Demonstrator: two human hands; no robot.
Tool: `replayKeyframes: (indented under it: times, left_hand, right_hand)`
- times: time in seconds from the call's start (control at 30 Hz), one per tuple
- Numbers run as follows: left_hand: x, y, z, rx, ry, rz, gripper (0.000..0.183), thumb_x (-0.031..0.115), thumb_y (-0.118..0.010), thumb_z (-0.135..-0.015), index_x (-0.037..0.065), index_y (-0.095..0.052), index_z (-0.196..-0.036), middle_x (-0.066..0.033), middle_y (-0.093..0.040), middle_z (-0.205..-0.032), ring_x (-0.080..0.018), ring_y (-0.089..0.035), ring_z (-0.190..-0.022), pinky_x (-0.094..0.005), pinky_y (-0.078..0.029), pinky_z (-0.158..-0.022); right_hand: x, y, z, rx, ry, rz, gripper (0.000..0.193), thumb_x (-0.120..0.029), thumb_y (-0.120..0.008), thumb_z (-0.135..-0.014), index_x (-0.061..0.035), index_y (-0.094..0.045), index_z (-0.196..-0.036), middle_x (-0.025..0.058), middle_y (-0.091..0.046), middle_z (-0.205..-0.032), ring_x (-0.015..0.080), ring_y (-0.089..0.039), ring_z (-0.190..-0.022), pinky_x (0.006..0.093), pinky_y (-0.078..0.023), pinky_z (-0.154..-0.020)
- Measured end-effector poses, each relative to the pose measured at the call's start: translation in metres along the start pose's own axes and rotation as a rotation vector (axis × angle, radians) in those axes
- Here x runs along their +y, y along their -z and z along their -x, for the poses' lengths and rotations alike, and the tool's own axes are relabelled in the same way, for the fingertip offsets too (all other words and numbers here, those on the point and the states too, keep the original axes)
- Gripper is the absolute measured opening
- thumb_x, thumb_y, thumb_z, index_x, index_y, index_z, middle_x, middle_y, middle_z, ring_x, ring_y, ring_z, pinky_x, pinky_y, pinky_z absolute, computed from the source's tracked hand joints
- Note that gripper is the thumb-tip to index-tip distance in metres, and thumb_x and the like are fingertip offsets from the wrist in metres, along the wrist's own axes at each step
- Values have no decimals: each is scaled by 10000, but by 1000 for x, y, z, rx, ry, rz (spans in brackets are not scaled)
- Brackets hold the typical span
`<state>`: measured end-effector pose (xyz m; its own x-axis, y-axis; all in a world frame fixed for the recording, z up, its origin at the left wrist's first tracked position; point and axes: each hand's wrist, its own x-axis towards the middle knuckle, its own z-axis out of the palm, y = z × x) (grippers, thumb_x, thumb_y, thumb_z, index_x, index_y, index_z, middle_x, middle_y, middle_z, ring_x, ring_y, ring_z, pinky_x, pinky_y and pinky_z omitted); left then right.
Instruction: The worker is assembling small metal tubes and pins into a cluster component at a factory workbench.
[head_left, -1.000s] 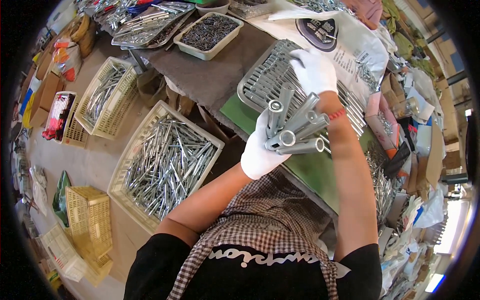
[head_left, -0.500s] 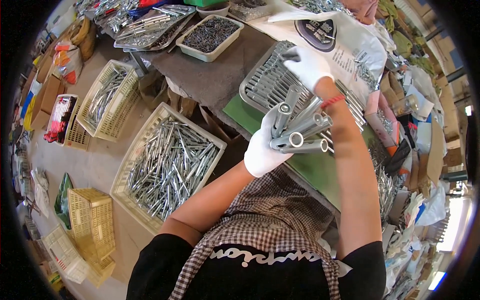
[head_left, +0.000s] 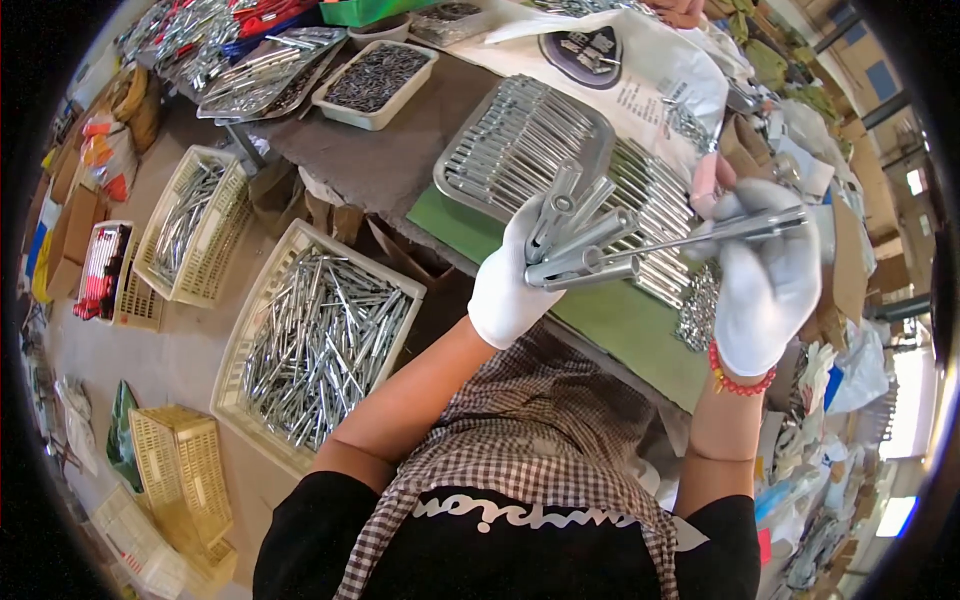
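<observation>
In a white glove, my left hand (head_left: 508, 290) is closed around a bunch of silver metal tubes (head_left: 585, 265), their hollow ends pointing up and to the right. My right hand (head_left: 765, 275), also gloved, is off to the right, slightly blurred. Its fingers grip a metal tube with a thin rod (head_left: 765, 224), which reaches leftward over the bunch; whether the rod touches those tubes I cannot tell. Beyond my left hand, a grey metal tray (head_left: 455, 180) holds rows of slim silver rods. More silver rods (head_left: 655, 215) lie side by side on the green mat (head_left: 615, 330).
A pile of small metal parts (head_left: 700, 315) lies at the mat's right. At the back are a bin of dark screws (head_left: 375, 80) and a white sack (head_left: 650, 80). Below left stands a cream crate (head_left: 235, 370) full of metal rods, with another crate (head_left: 165, 265) beyond.
My right hand has left the tray and swung right and nearer, now with the tube and rod in it. My left hand keeps its bunch of tubes. The whole view has shifted slightly.
</observation>
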<state>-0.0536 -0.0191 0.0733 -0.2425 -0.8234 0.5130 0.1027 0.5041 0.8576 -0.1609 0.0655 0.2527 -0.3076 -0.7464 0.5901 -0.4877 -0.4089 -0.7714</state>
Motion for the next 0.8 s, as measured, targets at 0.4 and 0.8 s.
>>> replayKeyframes:
  times: [0.4, 0.8]
  left_hand:
    - [38, -36, 20, -292, 27, 98, 816, 149, -761, -726, 27, -290, -1380, -186, -630, -1129, -337, -651, -980, -347, -533, -787]
    - [46, -82, 31, -355, -83, 185, 779, 147, -755, -735, 18, -310, -1360, -177, -631, -1115, -334, -657, -950, -352, -536, -759]
  right_hand:
    - [-2, 47, 33, -181, 289, 587, 303, -65, -726, -620, -65, -639, -910, 93, -649, -891, 307, -620, -877, 409, -457, -900]
    - [-14, 88, 48, -253, 284, 892, 314, -57, -730, -594, -100, -643, -892, 72, -640, -869, 297, -614, -898, 411, -462, -894]
